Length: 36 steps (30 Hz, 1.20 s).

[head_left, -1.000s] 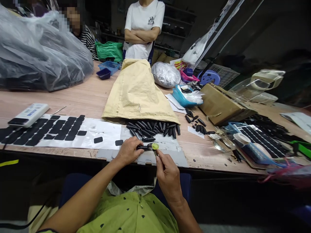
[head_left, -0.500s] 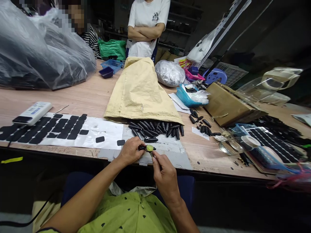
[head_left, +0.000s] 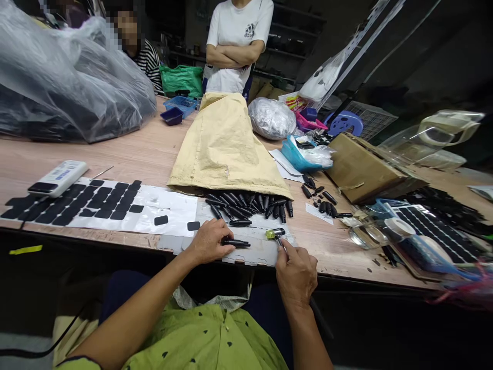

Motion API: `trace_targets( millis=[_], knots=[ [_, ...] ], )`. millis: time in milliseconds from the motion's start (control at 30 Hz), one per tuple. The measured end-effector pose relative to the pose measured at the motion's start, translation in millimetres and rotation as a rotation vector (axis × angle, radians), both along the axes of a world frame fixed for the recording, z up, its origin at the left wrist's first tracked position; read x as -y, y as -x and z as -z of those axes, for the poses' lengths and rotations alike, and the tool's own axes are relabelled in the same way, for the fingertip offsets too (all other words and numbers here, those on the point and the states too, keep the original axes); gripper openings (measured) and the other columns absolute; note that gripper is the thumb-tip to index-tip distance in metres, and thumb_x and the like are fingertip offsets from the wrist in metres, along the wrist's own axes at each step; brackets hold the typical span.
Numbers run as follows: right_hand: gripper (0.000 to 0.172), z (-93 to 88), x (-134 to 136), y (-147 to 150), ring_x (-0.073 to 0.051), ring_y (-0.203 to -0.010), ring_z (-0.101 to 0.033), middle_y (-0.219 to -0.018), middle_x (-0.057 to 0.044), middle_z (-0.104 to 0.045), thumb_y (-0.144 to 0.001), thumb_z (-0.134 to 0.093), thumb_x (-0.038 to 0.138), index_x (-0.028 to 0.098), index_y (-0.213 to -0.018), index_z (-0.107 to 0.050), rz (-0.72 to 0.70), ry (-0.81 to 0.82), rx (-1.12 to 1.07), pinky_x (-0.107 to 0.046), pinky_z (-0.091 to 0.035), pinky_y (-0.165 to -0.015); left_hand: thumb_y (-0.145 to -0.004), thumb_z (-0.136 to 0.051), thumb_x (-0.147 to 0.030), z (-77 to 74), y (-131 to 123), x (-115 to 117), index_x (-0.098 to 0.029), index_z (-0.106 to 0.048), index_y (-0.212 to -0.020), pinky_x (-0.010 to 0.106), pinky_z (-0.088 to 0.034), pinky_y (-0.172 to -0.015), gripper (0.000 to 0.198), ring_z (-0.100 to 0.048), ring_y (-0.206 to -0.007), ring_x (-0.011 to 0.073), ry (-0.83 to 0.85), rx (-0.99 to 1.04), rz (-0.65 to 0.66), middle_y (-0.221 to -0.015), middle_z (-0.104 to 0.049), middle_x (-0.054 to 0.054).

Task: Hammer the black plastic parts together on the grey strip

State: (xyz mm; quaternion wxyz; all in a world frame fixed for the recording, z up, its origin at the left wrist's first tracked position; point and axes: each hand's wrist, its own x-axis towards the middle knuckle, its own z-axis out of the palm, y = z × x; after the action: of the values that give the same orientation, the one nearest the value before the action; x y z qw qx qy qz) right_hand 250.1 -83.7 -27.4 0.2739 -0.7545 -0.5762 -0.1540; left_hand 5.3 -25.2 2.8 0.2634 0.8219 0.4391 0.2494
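My left hand (head_left: 210,241) is closed around a slim black pen-shaped part (head_left: 236,242), whose narrower end points right over a grey board (head_left: 265,255). My right hand (head_left: 296,270) grips a small hammer (head_left: 276,234) with a yellow-green face and a metal head, raised to the right and apart from the held part. Beyond my hands, several similar black parts (head_left: 246,204) lie heaped at the mouth of a yellow sack (head_left: 227,149). One loose black part (head_left: 240,223) rests in front of the heap.
Left of the board lies a white sheet with black stickers (head_left: 119,200), a white device (head_left: 57,178) on it. A large plastic bag (head_left: 77,87) fills the far left. On the right stand a cardboard box (head_left: 373,167) and a blue tray (head_left: 427,252). A person (head_left: 239,46) stands opposite.
The hammer in my right hand has moved right, away from the black part, and its head has turned so its face points left. My left hand keeps hold of the part.
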Motion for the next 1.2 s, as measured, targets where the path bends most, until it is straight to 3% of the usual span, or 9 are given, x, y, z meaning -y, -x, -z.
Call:
trace_targets(
  millis=[133,267,433,533,600,767,867,967,1200],
  knots=[
    [0.028,-0.9,0,5,-0.021,-0.081,-0.052,-0.088,-0.007,-0.063,-0.093,-0.052,0.026,0.018,-0.104,-0.076,-0.003,-0.013,-0.005,-0.031,-0.036,-0.071,-0.073,-0.079,-0.031,-3.7,9,11,-0.024,-0.073,-0.085,0.036,-0.041,-0.090,0.015,-0.055,-0.097,0.0205,-0.022,-0.003,0.197,-0.101,-0.064,0.002],
    [0.027,-0.9,1,6,-0.021,-0.082,-0.051,-0.090,-0.007,-0.063,-0.094,-0.051,0.025,0.019,-0.106,-0.075,0.007,-0.011,0.069,-0.031,-0.036,-0.070,-0.072,-0.081,-0.032,-2.5,23,39,-0.026,-0.074,-0.086,0.046,-0.036,-0.104,0.017,-0.046,-0.123,0.0297,-0.055,-0.070,0.311,-0.133,-0.056,0.004],
    [0.027,-0.3,1,7,-0.021,-0.081,-0.052,-0.089,-0.007,-0.064,-0.094,-0.051,0.024,0.019,-0.106,-0.074,0.013,-0.012,0.133,-0.030,-0.035,-0.070,-0.078,-0.073,-0.023,19.7,35,75,-0.020,-0.070,-0.089,0.055,-0.028,-0.114,0.012,-0.028,-0.142,0.0367,-0.211,-0.211,0.218,-0.160,-0.027,0.008],
    [0.028,-0.9,1,7,-0.021,-0.080,-0.052,-0.089,-0.007,-0.064,-0.095,-0.050,0.024,0.018,-0.106,-0.074,0.009,-0.019,0.153,-0.031,-0.036,-0.070,-0.081,-0.070,-0.021,30.9,34,87,-0.018,-0.068,-0.087,0.055,-0.024,-0.117,0.008,-0.027,-0.144,0.0361,-0.282,-0.227,0.173,-0.162,-0.023,0.010],
    [0.028,-1.1,2,7,-0.021,-0.081,-0.052,-0.089,-0.008,-0.064,-0.095,-0.050,0.024,0.018,-0.107,-0.074,0.006,-0.018,0.152,-0.031,-0.036,-0.070,-0.082,-0.069,-0.024,30.8,30,88,-0.019,-0.069,-0.090,0.054,-0.026,-0.116,0.009,-0.030,-0.142,0.0349,-0.284,-0.173,0.129,-0.158,-0.031,0.009],
    [0.030,-2.8,1,8,-0.023,-0.084,-0.053,-0.092,-0.009,-0.065,-0.095,-0.048,0.025,0.017,-0.109,-0.074,0.003,0.037,0.097,-0.032,-0.039,-0.074,-0.091,-0.057,-0.023,8.8,24,46,-0.021,-0.067,-0.109,0.043,-0.044,-0.100,0.020,-0.055,-0.112,0.0237,-0.318,0.011,-0.069,-0.113,-0.067,0.008],
    [0.031,-9.2,-1,2,-0.025,-0.090,-0.055,-0.096,-0.010,-0.066,-0.092,-0.049,0.026,0.017,-0.109,-0.073,-0.020,0.124,-0.043,-0.034,-0.041,-0.078,-0.088,-0.060,-0.017,-3.9,25,0,-0.021,-0.065,-0.118,0.046,-0.044,-0.097,0.031,-0.052,-0.113,0.0272,-0.393,-0.092,-0.176,-0.117,-0.063,0.010],
    [0.035,-19.5,0,-13,-0.026,-0.095,-0.056,-0.103,-0.010,-0.066,-0.089,-0.050,0.029,0.021,-0.114,-0.072,-0.086,0.291,-0.217,-0.035,-0.044,-0.080,-0.082,-0.066,-0.017,-7.6,27,-33,-0.020,-0.070,-0.110,0.049,-0.043,-0.097,0.028,-0.048,-0.117,0.0314,-0.410,-0.242,-0.165,-0.123,-0.058,0.013],
    [0.048,-23.5,37,-32,-0.029,-0.095,-0.060,-0.100,-0.011,-0.063,-0.084,-0.052,0.053,0.021,-0.115,-0.069,-0.040,0.381,-0.273,-0.041,-0.048,-0.081,-0.085,-0.067,-0.025,-1.3,33,-34,-0.021,-0.065,-0.102,0.044,-0.039,-0.089,0.017,-0.050,-0.104,0.0275,-0.327,-0.321,-0.142,-0.107,-0.065,0.007]
  ],
)
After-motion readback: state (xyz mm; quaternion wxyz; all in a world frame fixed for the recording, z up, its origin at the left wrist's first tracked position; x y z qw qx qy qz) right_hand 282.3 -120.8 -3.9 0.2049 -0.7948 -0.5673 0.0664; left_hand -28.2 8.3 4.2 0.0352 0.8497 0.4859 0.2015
